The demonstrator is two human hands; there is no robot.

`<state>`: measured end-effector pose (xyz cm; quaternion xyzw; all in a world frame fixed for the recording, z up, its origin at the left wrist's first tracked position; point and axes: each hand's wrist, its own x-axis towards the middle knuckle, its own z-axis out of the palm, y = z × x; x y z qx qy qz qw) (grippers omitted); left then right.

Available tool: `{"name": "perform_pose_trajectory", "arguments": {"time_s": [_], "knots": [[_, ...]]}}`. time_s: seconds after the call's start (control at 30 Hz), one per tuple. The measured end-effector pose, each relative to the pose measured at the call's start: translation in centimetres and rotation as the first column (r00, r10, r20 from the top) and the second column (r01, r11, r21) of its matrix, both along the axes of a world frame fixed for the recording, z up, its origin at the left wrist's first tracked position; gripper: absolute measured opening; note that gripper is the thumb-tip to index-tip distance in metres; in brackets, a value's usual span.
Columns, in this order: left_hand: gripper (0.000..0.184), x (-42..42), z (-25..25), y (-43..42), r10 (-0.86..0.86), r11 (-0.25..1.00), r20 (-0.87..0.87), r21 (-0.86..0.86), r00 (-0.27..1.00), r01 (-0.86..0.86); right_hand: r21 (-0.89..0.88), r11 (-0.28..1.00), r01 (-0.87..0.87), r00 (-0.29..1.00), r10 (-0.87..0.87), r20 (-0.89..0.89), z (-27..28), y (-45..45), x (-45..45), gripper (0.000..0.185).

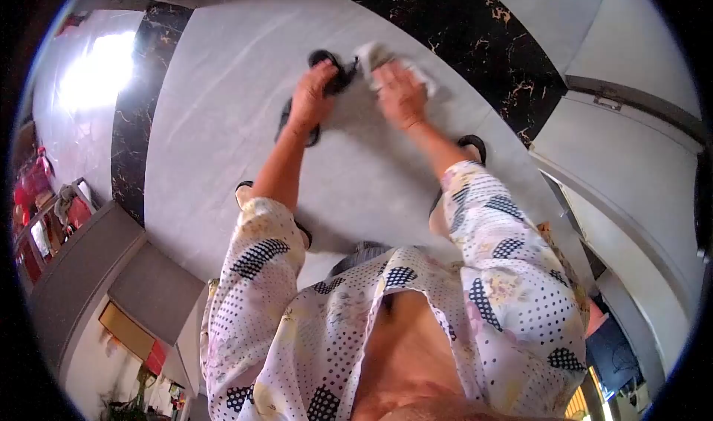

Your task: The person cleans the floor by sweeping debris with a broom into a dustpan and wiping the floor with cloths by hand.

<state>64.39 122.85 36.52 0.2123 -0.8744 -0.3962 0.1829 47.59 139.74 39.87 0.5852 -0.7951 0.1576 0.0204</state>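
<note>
Left hand [313, 98] at black shoe [343, 81], grip too blurred to tell | right hand [401, 94] spread over crumpled whitish cloth [373, 52] | grey floor [371, 172], near gold-veined black edge [460, 31]

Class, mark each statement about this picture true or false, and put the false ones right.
1. The left hand and the right hand are both bare. True.
2. The right hand is on a pale cloth. True.
3. The left hand is on that cloth too. False: it is at a black, shoe-like item, which is blurred.
4. The sleeves are plain black. False: they are pale, with dots, flowers and dark dotted patches.
5. A black band with gold-coloured marks borders the grey floor beyond the hands. True.
6. The brightest glare is at the right edge of the picture. False: it is toward the upper left.
</note>
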Motion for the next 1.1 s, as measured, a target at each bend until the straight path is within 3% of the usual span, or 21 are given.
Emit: {"name": "perform_pose_trajectory", "arguments": {"time_s": [0.27, 0.33, 0.4, 0.47, 0.53, 0.57, 0.67, 0.7, 0.73, 0.8, 0.83, 0.87, 0.9, 0.93, 0.97, 1.0, 1.03, 1.1], "knots": [[0.056, 7.4, -0.4, 11.3, -0.016, 0.996, 0.129, 0.087, 0.991, 0.004, -0.03, 0.986, -0.162, 0.946, 0.164, 0.279, -4.1, 7.1, 10.5, 0.029], [0.054, 8.1, -1.5, 13.2, -0.011, 0.98, 0.145, 0.196, 0.989, -0.017, -0.048, 0.985, -0.165, 0.94, 0.172, 0.295, -5.8, 9.1, 10.2, 0.024], [0.049, 8.4, -4.0, 13.5, 0.07, 0.912, 0.229, 0.379, 0.971, -0.155, -0.166, 0.983, -0.072, 0.892, 0.138, 0.431, -6.8, 8.6, 10.0, 0.021], [0.047, 7.2, -1.4, 12.6, 0.047, 0.827, 0.411, 0.495, 0.91, -0.266, 0.17, 0.981, 0.095, 0.63, -0.191, 0.752, -4.3, 7.2, 7.7, 0.022], [0.049, 7.6, -1.1, 11.5, 0.05, 0.636, 0.311, 0.723, 0.949, -0.27, 0.179, 0.966, 0.187, 0.532, -0.253, 0.808, -5.0, 5.7, 3.1, 0.022], [0.053, 8.1, -1.9, 10.8, 0.032, 0.692, 0.299, 0.681, 0.954, -0.237, 0.099, 0.947, 0.306, 0.602, -0.273, 0.751, -4.5, 5.3, 0.6, 0.021], [0.052, 9.6, -1.5, 11.2, 0.239, 0.563, 0.208, 0.767, 0.949, -0.31, -0.11, 0.849, 0.516, 0.775, -0.409, 0.482, -3.9, 5.9, -8.7, 0.017], [0.052, 10.0, -1.1, 10.6, 0.278, 0.527, 0.199, 0.786, 0.94, -0.323, -0.204, 0.757, 0.621, 0.732, -0.468, 0.495, -2.3, 6.2, -11.6, 0.013], [0.052, 10.4, -0.8, 11.0, 0.34, 0.496, 0.191, 0.795, 0.921, -0.348, -0.229, 0.669, 0.708, 0.702, -0.63, 0.332, -1.2, 7.0, -13.9, 0.014], [0.053, 11.8, -0.1, 11.9, 0.46, 0.424, 0.184, 0.814, 0.869, -0.397, -0.357, 0.565, 0.744, 0.648, -0.74, 0.179, -1.3, 10.6, -18.8, 0.017], [0.054, 12.7, -0.4, 12.2, 0.5, 0.43, 0.173, 0.802, 0.849, -0.416, -0.299, 0.46, 0.836, 0.522, -0.834, 0.18, -2.1, 12.5, -20.1, 0.024], [0.054, 13.5, -0.9, 12.6, 0.54, 0.414, 0.164, 0.802, 0.826, -0.43, -0.033, 0.363, 0.931, 0.364, -0.918, 0.155, 2.2, 13.5, -17.9, 0.029], [0.054, 14.1, -1.4, 12.9, 0.577, 0.399, 0.15, 0.806, 0.803, -0.437, 0.242, 0.289, 0.926, 0.31, -0.949, -0.055, 1.4, 15.1, -18.0, 0.04], [0.054, 14.6, -2.2, 13.1, 0.612, 0.386, 0.131, 0.811, 0.78, -0.439, 0.131, 0.424, 0.896, 0.423, -0.905, 0.034, -5.8, 18.5, -20.2, 0.054], [0.052, 15.7, -4.6, 13.3, 0.651, 0.412, 0.144, 0.757, 0.745, -0.507, 0.307, 0.438, 0.845, 0.473, -0.88, -0.047, -9.5, 20.9, -20.2, 0.055], [0.051, 14.9, -2.6, 14.0, 0.674, 0.319, 0.216, 0.777, 0.707, -0.542, 0.432, 0.228, 0.873, 0.235, -0.971, 0.038, -0.1, 16.2, -13.2, 0.053], [0.051, 14.6, -2.8, 14.0, 0.695, 0.309, 0.201, 0.783, 0.691, -0.539, 0.394, 0.155, 0.906, 0.242, -0.954, -0.18, -5.0, 15.5, -13.5, 0.054], [0.05, 13.9, -3.5, 13.9, 0.714, 0.292, 0.199, 0.787, 0.671, -0.544, 0.36, 0.284, 0.888, 0.377, -0.9, -0.22, -7.3, 13.3, -12.6, 0.046]]}}
